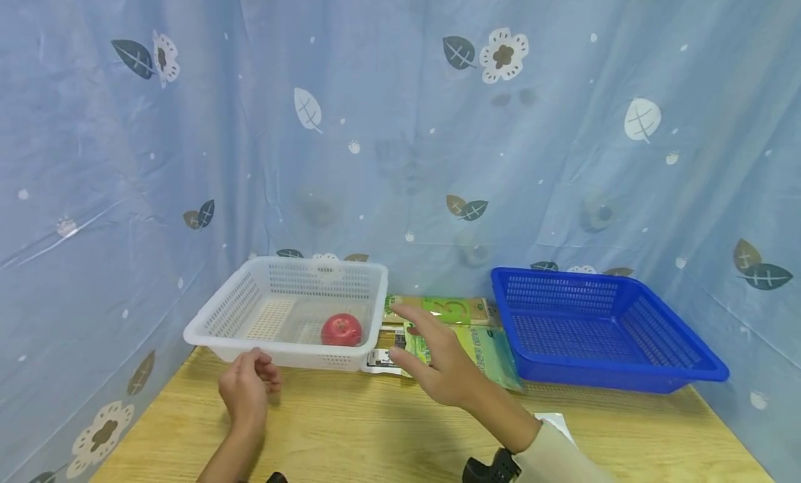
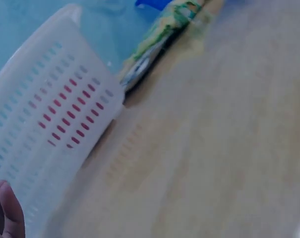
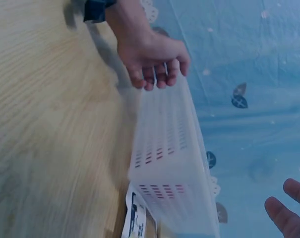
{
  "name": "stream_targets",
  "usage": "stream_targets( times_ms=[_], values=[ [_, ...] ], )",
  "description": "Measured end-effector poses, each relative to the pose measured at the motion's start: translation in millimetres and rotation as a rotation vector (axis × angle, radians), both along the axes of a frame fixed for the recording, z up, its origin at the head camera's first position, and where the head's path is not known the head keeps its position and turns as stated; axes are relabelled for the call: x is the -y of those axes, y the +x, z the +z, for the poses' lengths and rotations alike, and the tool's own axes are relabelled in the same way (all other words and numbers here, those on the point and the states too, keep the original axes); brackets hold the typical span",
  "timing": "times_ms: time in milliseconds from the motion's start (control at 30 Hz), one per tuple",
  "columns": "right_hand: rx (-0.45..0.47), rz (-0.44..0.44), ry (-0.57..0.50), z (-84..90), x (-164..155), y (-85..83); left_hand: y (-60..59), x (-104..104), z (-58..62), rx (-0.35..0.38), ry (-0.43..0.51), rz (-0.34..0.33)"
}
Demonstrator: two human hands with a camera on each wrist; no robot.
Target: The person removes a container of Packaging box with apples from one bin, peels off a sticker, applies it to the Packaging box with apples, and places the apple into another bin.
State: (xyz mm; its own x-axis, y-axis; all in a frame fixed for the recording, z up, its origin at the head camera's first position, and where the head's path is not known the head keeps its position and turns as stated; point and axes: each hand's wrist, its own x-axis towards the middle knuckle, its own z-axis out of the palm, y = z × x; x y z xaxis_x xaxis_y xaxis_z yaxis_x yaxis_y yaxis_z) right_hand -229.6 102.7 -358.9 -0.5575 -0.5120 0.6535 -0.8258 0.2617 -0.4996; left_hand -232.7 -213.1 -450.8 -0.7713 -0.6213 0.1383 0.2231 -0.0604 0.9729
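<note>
A white plastic basket (image 1: 219, 342) stands at the left, with a round red fruit (image 1: 341, 329), like an apple or pomegranate, in its right part. My left hand (image 1: 246, 389) is at the basket's front rim, its fingers loosely bent. In the right wrist view that left hand (image 3: 152, 57) hangs beside the basket wall and holds nothing; whether it touches the rim I cannot tell. My right hand (image 1: 441, 361) is raised with spread fingers, nothing in it, over a green-yellow packet (image 1: 491, 351). Only a few of its fingers (image 3: 281, 215) show in the right wrist view.
At the right stands a blue plastic basket (image 1: 613, 377). Between the baskets lie a green-and-tan packet (image 1: 453, 309) and a white-and-black packet (image 1: 383, 360). A white piece (image 1: 555, 422) lies partly under the right forearm. A patterned blue curtain (image 1: 400, 121) hangs behind the wooden table (image 1: 350, 427).
</note>
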Motion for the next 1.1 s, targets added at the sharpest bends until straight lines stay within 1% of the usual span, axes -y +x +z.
stream_targets(
  times_ms=[67, 167, 233, 300, 400, 567, 633, 767, 867, 967, 1033, 1100],
  values=[
    [0.041, 0.013, 0.005, 3.9, 6.6, -5.0, -4.7, 1.9, 1.5, -0.023, 0.108, -0.004],
    [0.132, 0.019, 0.01, 8.3, 16.7, -12.6, -11.8, 3.8, 3.8, -0.058, 0.257, -0.005],
    [0.214, 0.027, 0.0, 10.6, 23.8, -18.1, -15.9, 3.9, 5.0, -0.09, 0.336, 0.005],
    [0.302, 0.038, -0.025, 11.5, 30.4, -24.8, -19.4, 3.5, 5.6, -0.12, 0.383, 0.024],
    [0.43, 0.049, -0.068, 12.8, 39.1, -33.8, -23.8, 1.8, 6.7, -0.171, 0.455, 0.069],
    [0.575, 0.059, -0.135, 13.1, 49.3, -45.1, -29.9, 0.1, 9.2, -0.237, 0.593, 0.173],
    [0.635, 0.075, -0.177, 13.6, 52.8, -48.1, -31.9, 0.1, 10.5, -0.249, 0.643, 0.208],
    [0.768, 0.084, -0.25, 15.5, 61.6, -54.3, -33.7, 1.1, 13.1, -0.267, 0.759, 0.256],
    [0.861, 0.061, -0.274, 16.3, 70.6, -60.0, -33.5, 2.2, 13.6, -0.274, 0.813, 0.288],
    [0.927, 0.027, -0.275, 15.7, 80.8, -65.2, -33.2, 2.4, 12.7, -0.273, 0.823, 0.311],
    [0.936, 0.002, -0.258, 14.7, 87.3, -67.3, -33.3, 2.0, 12.2, -0.272, 0.815, 0.317],
    [0.92, -0.029, -0.225, 13.2, 92.8, -68.3, -33.8, 1.1, 11.9, -0.28, 0.823, 0.32]
  ],
)
